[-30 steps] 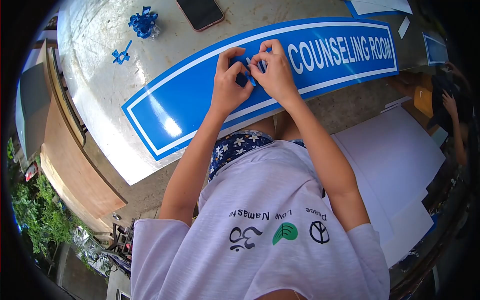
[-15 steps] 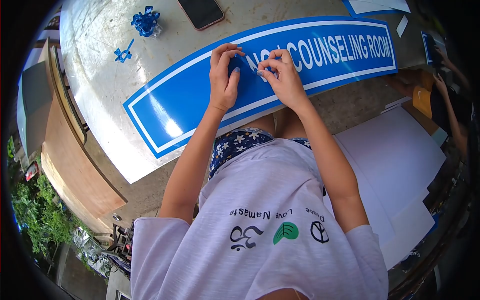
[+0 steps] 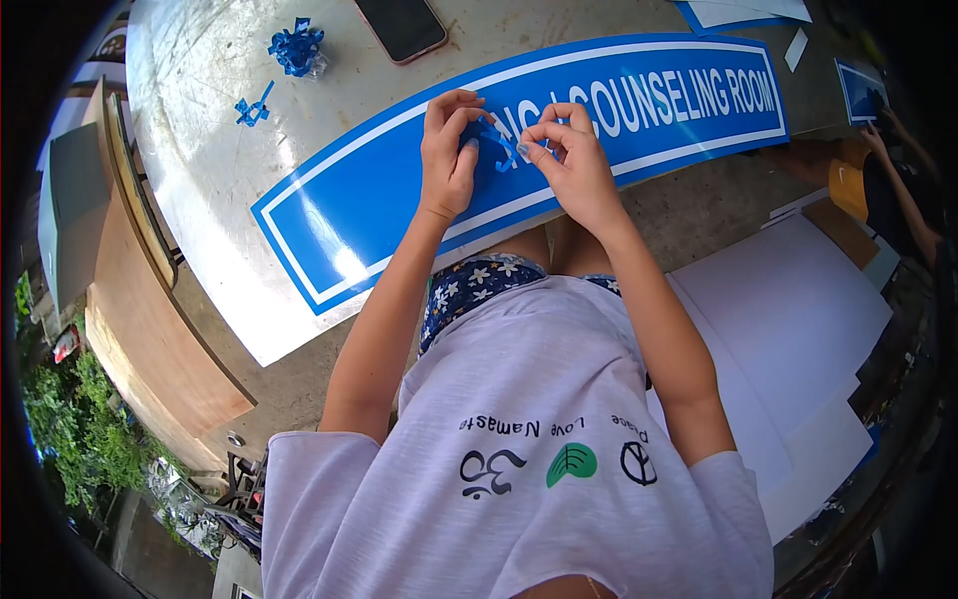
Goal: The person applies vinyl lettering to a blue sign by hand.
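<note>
A long blue sign [image 3: 369,185] with a white border and white lettering, "COUNSELING ROOM" readable, lies on the metal table. Over it, my right hand [image 3: 574,160] pinches with thumb and forefinger at a thin, curled blue vinyl strip [image 3: 502,148]. The strip hangs between my two hands, its other end close to my left fingertips. My left hand [image 3: 449,155] is above the sign with bent fingers, thumb apart from them. Whether it touches the strip is hard to see. The letters left of "COUNSELING" are partly hidden by my hands.
A crumpled clump of blue vinyl scraps [image 3: 296,50] and a smaller blue scrap [image 3: 253,106] lie on the metal table [image 3: 190,180]. Beyond the sign is a phone [image 3: 404,30]. White sheets [image 3: 788,319] are at my right. Another person's arm [image 3: 903,190] shows at far right.
The blue strip now shows lifted between my hands, where earlier my right fingers were pinched at the lettering. My hands have barely moved. The other person's hand at right has shifted.
</note>
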Demonstrator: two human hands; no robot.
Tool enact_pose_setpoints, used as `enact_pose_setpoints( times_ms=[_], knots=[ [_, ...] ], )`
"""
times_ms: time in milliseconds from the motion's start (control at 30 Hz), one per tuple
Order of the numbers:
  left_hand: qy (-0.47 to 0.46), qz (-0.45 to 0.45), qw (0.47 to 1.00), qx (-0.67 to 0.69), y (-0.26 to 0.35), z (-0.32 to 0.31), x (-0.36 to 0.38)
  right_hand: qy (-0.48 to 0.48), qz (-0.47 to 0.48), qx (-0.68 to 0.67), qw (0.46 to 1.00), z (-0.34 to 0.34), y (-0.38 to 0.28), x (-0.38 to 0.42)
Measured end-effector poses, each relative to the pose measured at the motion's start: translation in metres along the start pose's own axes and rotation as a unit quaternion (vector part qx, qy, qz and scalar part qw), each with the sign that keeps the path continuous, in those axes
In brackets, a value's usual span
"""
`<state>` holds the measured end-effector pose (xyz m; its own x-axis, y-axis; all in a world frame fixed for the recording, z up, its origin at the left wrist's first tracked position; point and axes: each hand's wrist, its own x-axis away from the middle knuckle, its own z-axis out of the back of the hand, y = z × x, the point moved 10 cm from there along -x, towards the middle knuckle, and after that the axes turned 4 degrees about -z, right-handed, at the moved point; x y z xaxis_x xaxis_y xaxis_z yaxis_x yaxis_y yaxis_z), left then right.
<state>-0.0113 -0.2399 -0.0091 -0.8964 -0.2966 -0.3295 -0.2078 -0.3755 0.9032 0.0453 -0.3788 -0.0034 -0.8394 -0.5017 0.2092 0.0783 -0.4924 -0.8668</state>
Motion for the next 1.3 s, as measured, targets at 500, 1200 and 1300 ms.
enact_pose_setpoints(
  times_ms=[500,1200,1300],
  knots=[
    [-0.038,0.148,0.975,0.164,0.046,0.005,-0.012,-0.010,-0.053,-0.236,0.970,0.019,-0.031,0.020],
    [0.104,0.051,0.958,-0.261,-0.034,0.197,-0.089,0.072,0.006,-0.262,0.962,0.059,0.002,0.105],
    [0.058,0.136,0.941,-0.306,-0.085,0.214,-0.097,0.095,-0.028,-0.284,0.954,0.068,0.034,0.133]
  ],
)
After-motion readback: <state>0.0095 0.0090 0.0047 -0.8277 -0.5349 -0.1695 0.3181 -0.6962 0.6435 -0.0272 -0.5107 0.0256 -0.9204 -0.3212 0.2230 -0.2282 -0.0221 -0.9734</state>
